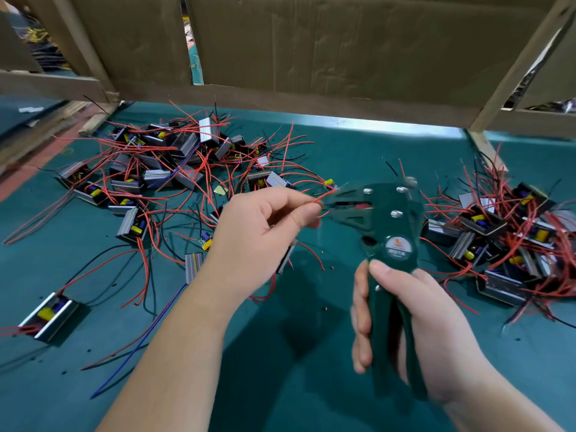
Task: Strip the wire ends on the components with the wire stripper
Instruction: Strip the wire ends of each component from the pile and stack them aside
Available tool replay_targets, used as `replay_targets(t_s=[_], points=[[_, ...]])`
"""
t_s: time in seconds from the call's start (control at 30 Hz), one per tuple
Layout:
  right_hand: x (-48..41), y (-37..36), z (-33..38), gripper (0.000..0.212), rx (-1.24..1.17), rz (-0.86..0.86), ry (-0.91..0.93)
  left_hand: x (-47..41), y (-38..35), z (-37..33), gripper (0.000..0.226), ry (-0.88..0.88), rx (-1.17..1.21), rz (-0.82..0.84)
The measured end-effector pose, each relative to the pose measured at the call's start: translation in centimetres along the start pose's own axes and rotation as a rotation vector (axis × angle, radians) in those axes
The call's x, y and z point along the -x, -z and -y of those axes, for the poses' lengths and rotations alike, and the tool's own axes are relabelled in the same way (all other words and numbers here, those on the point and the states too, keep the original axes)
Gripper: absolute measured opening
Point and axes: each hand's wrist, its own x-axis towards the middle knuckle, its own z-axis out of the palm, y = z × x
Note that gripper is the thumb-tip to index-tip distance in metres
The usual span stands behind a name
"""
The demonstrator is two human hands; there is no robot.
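Round badge [398,247] on wire stripper [388,224], seemingly unreadable

Centre frame, the left hand [258,232] pinches a red wire [321,198] between thumb and forefinger, its end reaching into the slightly blurred head of the green wire stripper [386,226], and the right hand [417,325] grips the handles at lower right. A tangled heap of components [174,163] with red and black leads sprawls across the upper left of the teal mat [280,363], and a second heap [505,238] sits at the right edge. One lone component [50,316] lies at lower left near a blue wire [140,344], with cardboard panels [311,42] across the top.
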Motion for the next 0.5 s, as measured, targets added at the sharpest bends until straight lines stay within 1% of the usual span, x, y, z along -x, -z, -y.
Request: replay_targets(t_s=[0.07,0.13,0.23,0.3,0.33,0.4,0.5], points=[[-0.4,0.0,0.0,0.036,-0.011,-0.082,-0.026,-0.1,0.1,0.4,0.016,0.049,-0.111,0.058],[-0.6,0.2,0.2,0.034,-0.029,-0.064,-0.070,-0.1,0.1,0.8,0.021,0.113,-0.155,0.104],[-0.7,1.2,1.1,0.040,-0.070,-0.025,-0.050,-0.1,0.7,1.4,0.020,0.207,-0.168,0.144],[-0.6,2.2,1.9,0.044,-0.115,-0.061,0.010,-0.1,1.2,1.8,0.016,0.256,-0.187,0.131],[-0.6,2.7,2.3,0.042,-0.140,-0.075,0.045,-0.2,1.3,1.8,0.014,0.277,-0.151,0.098],[-0.5,3.2,2.8,0.042,-0.194,-0.072,0.090,-0.3,1.0,1.7,0.012,0.323,-0.003,0.036],[-0.4,2.6,2.1,0.056,-0.190,0.007,0.086,-0.3,0.0,1.2,0.010,0.368,0.220,0.020]])
